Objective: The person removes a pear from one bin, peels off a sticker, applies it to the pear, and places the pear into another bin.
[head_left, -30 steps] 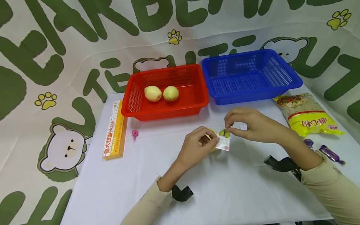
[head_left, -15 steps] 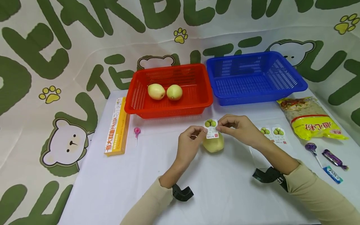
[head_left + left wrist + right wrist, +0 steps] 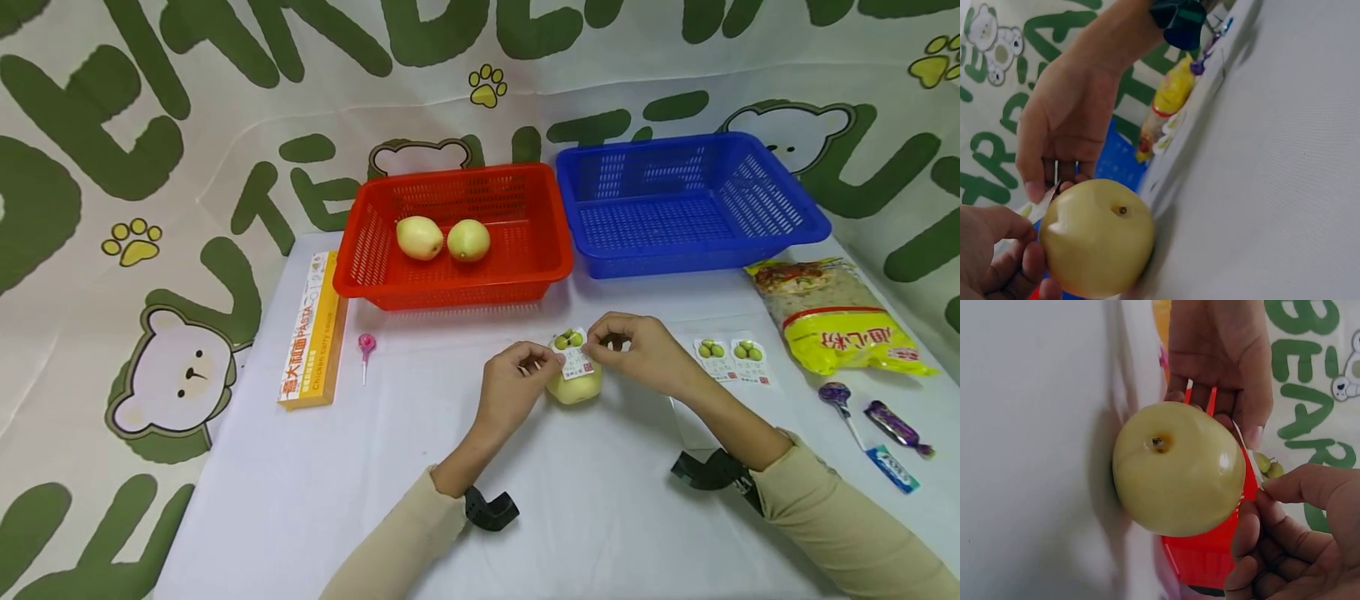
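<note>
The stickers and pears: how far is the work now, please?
Done, it seems: two pears lie in the red basket; whether they carry stickers cannot be seen. In hand: the left hand and right hand both pinch a sticker against the pear on the table. Left: two more stickers wait on the table, and the blue basket holds nothing.

Three pears [image 3: 574,385]; two baskets [image 3: 450,287]; three stickers [image 3: 574,357]; two lollipops [image 3: 366,346]; one pasta box [image 3: 313,333].
</note>
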The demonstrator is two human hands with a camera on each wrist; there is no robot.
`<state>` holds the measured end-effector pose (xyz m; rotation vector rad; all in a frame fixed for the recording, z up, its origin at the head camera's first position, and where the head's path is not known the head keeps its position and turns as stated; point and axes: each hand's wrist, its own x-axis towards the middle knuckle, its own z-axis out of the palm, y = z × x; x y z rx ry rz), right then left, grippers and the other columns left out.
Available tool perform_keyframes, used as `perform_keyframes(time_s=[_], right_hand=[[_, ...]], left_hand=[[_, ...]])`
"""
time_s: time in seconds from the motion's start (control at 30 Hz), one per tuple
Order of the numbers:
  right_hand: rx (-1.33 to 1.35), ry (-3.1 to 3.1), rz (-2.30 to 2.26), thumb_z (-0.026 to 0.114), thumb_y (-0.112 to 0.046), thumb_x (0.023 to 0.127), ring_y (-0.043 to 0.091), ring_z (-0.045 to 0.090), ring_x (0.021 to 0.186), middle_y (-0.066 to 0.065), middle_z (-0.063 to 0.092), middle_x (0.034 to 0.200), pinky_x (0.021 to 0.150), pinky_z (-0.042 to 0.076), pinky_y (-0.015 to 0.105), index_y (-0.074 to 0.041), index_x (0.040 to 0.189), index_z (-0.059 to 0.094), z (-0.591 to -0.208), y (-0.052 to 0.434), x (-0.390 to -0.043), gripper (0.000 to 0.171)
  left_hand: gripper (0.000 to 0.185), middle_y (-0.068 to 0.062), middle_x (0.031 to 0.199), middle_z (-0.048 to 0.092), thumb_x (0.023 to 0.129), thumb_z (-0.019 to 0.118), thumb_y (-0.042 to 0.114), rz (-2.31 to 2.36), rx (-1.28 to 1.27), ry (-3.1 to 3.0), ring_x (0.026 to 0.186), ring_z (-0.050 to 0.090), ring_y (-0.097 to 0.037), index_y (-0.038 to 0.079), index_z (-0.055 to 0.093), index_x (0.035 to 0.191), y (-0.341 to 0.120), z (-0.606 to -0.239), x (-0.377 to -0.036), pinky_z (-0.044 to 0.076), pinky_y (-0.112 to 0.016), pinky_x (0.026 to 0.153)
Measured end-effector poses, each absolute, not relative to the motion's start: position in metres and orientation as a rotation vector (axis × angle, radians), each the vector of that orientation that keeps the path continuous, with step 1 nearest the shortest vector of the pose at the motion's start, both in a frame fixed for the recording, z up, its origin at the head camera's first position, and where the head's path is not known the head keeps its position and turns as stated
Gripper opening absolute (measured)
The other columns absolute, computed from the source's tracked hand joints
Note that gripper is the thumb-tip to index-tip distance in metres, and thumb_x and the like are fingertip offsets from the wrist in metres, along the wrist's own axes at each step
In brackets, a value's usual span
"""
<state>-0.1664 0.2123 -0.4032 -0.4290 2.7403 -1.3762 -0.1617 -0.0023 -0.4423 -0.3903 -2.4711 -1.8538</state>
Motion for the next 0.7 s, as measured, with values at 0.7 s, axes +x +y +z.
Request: perform_keyframes(time_s=[0.7], right_hand=[[-0.99, 2.884, -1.521, 0.072, 0.009, 0.086, 0.021, 0.056, 0.089, 0.012, 0.049, 0.127, 0.07, 0.046, 0.028, -0.013, 0.105, 0.069, -0.436, 0.216, -0.158, 0.029]], left_hand=[[0.036, -0.006, 0.123, 0.054, 0.096, 0.067, 0.013, -1.492, -0.756, -2.352, 0.104, 0.062, -0.019, 0.017, 0.054, 0.129, 0.001, -0.461, -0.162, 0.051, -0.037, 0.088]])
